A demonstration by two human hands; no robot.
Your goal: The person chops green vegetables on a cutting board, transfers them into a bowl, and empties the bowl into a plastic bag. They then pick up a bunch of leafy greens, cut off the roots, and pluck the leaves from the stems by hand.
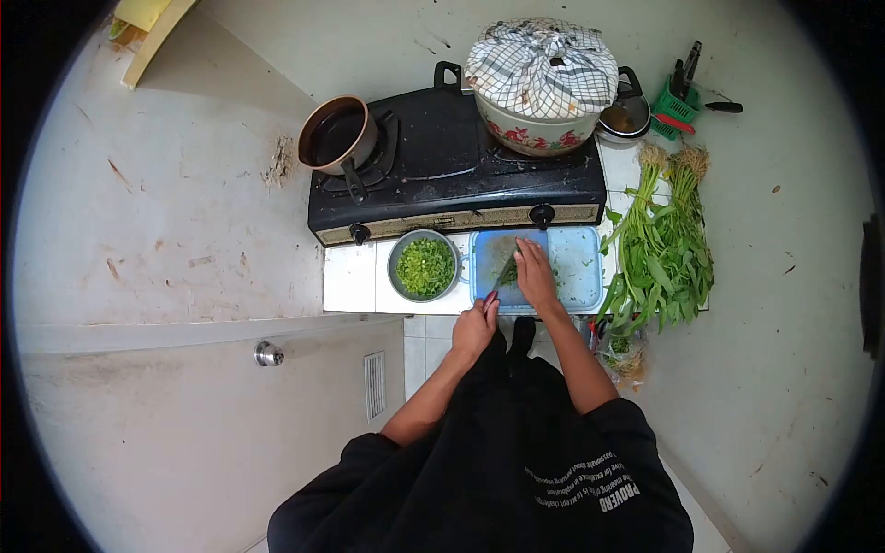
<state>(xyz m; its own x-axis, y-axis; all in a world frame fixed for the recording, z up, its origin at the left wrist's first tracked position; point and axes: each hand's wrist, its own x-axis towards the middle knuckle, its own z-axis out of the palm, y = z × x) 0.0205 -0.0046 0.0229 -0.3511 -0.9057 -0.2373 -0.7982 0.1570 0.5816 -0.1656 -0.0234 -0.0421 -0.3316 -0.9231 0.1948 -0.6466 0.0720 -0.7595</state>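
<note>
Stove: rear of counter. On it: saucepan left, pot right, cloth atop pot. Before stove: bowl holding chopped greens, left; tray, right, with board in its left part. Knife over board. Leafy bunches right of tray; basket behind them.

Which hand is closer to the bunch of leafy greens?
The right hand, over the blue tray, to the left of the leafy greens. The left hand grips a knife farther left, at the tray's near edge.
</note>
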